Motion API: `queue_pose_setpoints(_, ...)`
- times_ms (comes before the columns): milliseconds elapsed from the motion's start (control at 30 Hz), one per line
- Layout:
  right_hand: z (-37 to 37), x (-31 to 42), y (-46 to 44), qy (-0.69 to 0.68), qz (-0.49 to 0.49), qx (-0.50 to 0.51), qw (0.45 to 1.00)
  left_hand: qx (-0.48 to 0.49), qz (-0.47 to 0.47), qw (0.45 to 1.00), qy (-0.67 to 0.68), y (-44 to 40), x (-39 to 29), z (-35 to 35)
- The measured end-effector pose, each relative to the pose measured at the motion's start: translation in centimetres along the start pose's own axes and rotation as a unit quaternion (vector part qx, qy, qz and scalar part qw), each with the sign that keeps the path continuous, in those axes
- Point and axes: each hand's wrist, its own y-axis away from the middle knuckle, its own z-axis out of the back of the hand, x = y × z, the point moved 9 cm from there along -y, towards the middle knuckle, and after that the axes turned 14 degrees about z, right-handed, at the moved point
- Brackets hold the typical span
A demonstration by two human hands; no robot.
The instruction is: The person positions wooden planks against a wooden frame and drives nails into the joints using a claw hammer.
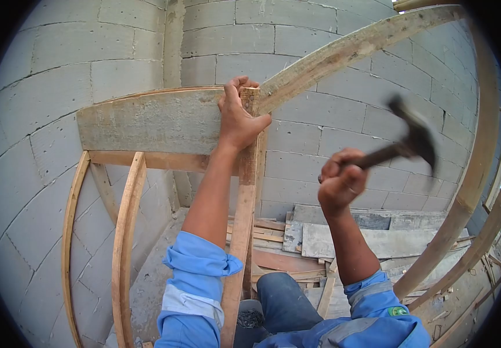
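My left hand grips the top of an upright wooden post, fingers over its far side and thumb across the front. Behind that hand, a wide grey board meets the post from the left. A weathered diagonal beam rises to the right from the post's top. In the air to the right, my right hand is closed round the handle of a claw hammer, whose head is blurred and apart from the wood.
Grey block walls stand ahead and at the left. Upright studs support the frame at the left. Loose boards lie on the floor below. A long timber slants down the right side. My knee shows at the bottom.
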Motion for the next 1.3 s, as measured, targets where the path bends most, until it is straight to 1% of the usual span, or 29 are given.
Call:
queue_pose_setpoints(33,-1.6,-0.6,0.1,0.127,0.004,0.106,0.986,0.001,-0.002,1.000,0.005,-0.2,0.0,0.0)
queue_pose_setpoints(67,-3.7,-3.2,1.2,0.241,-0.073,0.273,0.929,0.003,0.001,1.000,0.009,0.1,0.2,0.1)
queue_pose_setpoints(133,-2.6,-1.5,1.9,0.184,-0.127,0.247,0.943,0.019,0.027,0.999,0.032,1.3,0.8,-0.5)
queue_pose_setpoints(200,-2.3,-1.1,0.6,0.136,-0.120,0.200,0.963,0.012,0.007,0.999,0.050,-0.1,0.4,-0.1)
queue_pose_setpoints(267,-0.6,0.7,0.5,-0.005,-0.102,0.067,0.992,0.012,0.018,0.999,0.040,0.8,0.6,0.0)
queue_pose_setpoints(300,0.1,0.9,-0.4,-0.074,-0.079,-0.003,0.994,0.008,0.012,0.999,0.040,0.1,0.2,-0.1)
queue_pose_setpoints(333,0.5,1.9,-0.6,-0.092,-0.025,-0.034,0.995,0.006,0.007,0.999,0.035,0.1,0.1,-0.1)
queue_pose_setpoints(367,-0.8,1.0,0.0,0.009,-0.040,0.062,0.997,0.005,0.005,1.000,0.029,0.2,0.1,0.0)
queue_pose_setpoints(400,-2.2,-1.1,0.9,0.110,-0.050,0.158,0.980,0.004,0.000,1.000,0.024,0.2,-0.1,0.0)
queue_pose_setpoints(433,-3.4,-2.4,1.1,0.211,-0.059,0.250,0.943,0.003,0.003,1.000,0.031,0.1,-0.1,-0.1)
queue_pose_setpoints(467,-4.0,-3.9,2.0,0.197,-0.141,0.288,0.926,0.004,0.008,0.999,0.037,0.1,-0.1,-0.1)
queue_pose_setpoints(567,-2.6,-0.3,0.0,0.153,-0.111,0.223,0.956,-0.001,-0.002,1.000,0.028,-0.3,-0.3,0.4)
queue_pose_setpoints(633,-1.0,0.1,0.1,0.058,-0.069,0.093,0.992,0.004,-0.001,1.000,0.030,0.1,0.0,-0.1)
queue_pose_setpoints(700,0.2,-0.9,1.7,-0.051,-0.019,-0.027,0.998,0.007,0.003,0.999,0.040,0.2,0.1,-0.1)
queue_pose_setpoints(733,-1.1,-1.4,1.7,0.126,0.002,0.103,0.987,0.006,0.001,0.999,0.033,0.3,0.1,0.0)
queue_pose_setpoints(767,-2.4,-2.4,1.3,0.170,-0.039,0.182,0.968,0.003,-0.001,1.000,0.028,0.0,-0.1,0.2)
queue_pose_setpoints(833,-3.8,-3.1,1.7,0.257,-0.127,0.329,0.900,0.015,0.002,1.000,0.017,1.2,-0.2,-0.2)
queue_pose_setpoints(867,-3.2,-1.8,0.6,0.215,-0.109,0.295,0.925,0.008,-0.011,1.000,0.012,0.6,-0.3,-0.1)
queue_pose_setpoints(900,-2.8,-0.9,-0.5,0.181,-0.078,0.227,0.954,0.003,-0.020,1.000,0.006,0.0,-0.2,0.1)
queue_pose_setpoints(933,-1.8,0.1,-0.4,0.147,-0.065,0.164,0.973,-0.008,-0.010,0.999,-0.032,0.4,-0.7,0.5)
queue_pose_setpoints(967,-0.9,0.8,-0.5,0.112,-0.046,0.099,0.988,-0.014,-0.014,0.999,-0.037,0.3,-0.9,0.5)
queue_pose_setpoints(1000,-0.2,1.0,-0.2,-0.006,-0.072,0.002,0.997,-0.021,-0.020,0.999,-0.042,0.0,-1.2,0.6)
queue_pose_setpoints(1100,-0.7,0.3,1.4,0.109,0.120,0.042,0.986,-0.016,-0.020,1.000,-0.013,0.0,-0.5,0.7)
queue_pose_setpoints(1133,-3.1,-1.0,0.6,0.194,0.020,0.199,0.960,-0.006,-0.019,1.000,0.008,0.0,-0.2,0.3)
queue_pose_setpoints(1167,-4.1,-4.3,1.8,0.243,-0.117,0.294,0.917,0.003,-0.002,1.000,0.009,0.8,0.1,-0.3)
queue_pose_setpoints(1200,-2.8,-3.2,2.3,0.234,-0.125,0.286,0.921,0.013,0.010,1.000,0.005,1.2,0.4,-0.4)
queue_pose_setpoints(1233,-2.9,-2.5,0.7,0.218,-0.109,0.268,0.932,0.006,0.002,1.000,-0.001,-0.1,-0.2,0.1)
queue_pose_setpoints(1267,-2.9,-2.3,-0.8,0.178,-0.085,0.207,0.958,0.021,0.003,1.000,0.018,-0.1,-0.7,0.3)
queue_pose_setpoints(1300,-1.9,-1.2,0.2,0.138,-0.087,0.151,0.975,0.013,0.003,1.000,-0.001,0.5,-0.6,0.6)
